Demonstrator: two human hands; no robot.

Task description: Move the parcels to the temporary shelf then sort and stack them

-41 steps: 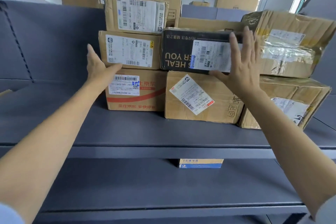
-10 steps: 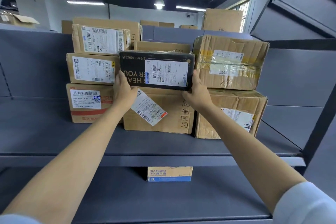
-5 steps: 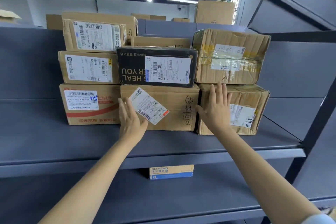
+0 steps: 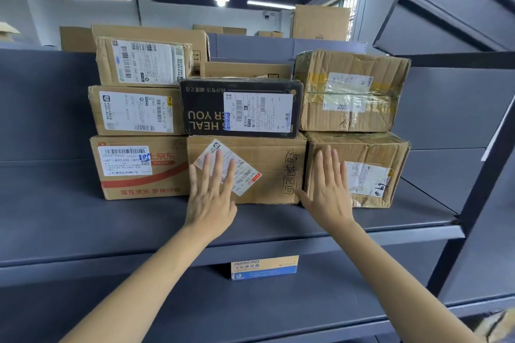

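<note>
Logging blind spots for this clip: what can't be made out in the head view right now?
- Tilted label on the middle bottom box: partly covered by the left hand.
- Small box on the lower shelf: top hidden by the shelf edge.
- Flat box behind the black box: only a strip shows.
- Label print: too small to read.
- Right hand: contact with the box unclear.

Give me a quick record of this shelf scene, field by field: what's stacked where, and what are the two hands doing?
Place: grey metal shelf
Left column: three labelled brown cardboard parcels, red-striped carton lowest
Middle column: black printed box atop brown box with tilted white label
Right column: taped crumpled cardboard box atop similar box
Left hand: open, flat against middle bottom box
Right hand: open, flat against right bottom box
Lower shelf: small blue-and-tan carton
</note>
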